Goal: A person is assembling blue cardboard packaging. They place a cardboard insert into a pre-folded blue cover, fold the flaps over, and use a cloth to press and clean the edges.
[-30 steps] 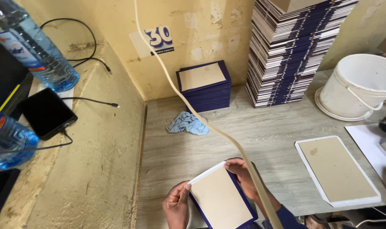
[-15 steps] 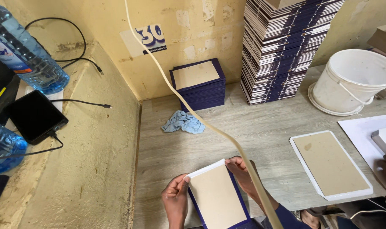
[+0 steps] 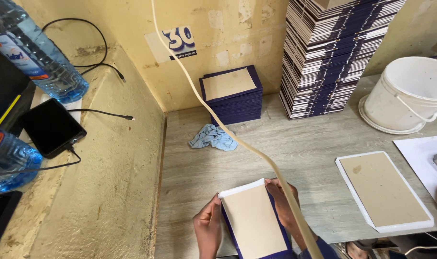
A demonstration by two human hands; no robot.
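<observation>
At the bottom of the head view I hold a flat book cover (image 3: 254, 223): beige board on dark blue cloth with a white strip along its far edge. My left hand (image 3: 208, 228) grips its left edge, fingers curled over the side. My right hand (image 3: 282, 205) presses on its right edge, partly hidden behind a pale cord (image 3: 237, 134) that hangs across the view. The cover rests on the grey wooden table (image 3: 300, 153).
A short pile of blue covers (image 3: 233, 96) and a tall stack (image 3: 333, 52) stand against the yellow wall. A blue rag (image 3: 212, 137), a white bucket (image 3: 410, 96) and a beige board on white paper (image 3: 384, 189) lie nearby. Left ledge holds water bottles (image 3: 36, 52) and a phone (image 3: 51, 127).
The view has shifted slightly left and down. Both hands stay on the cover, which has barely moved.
</observation>
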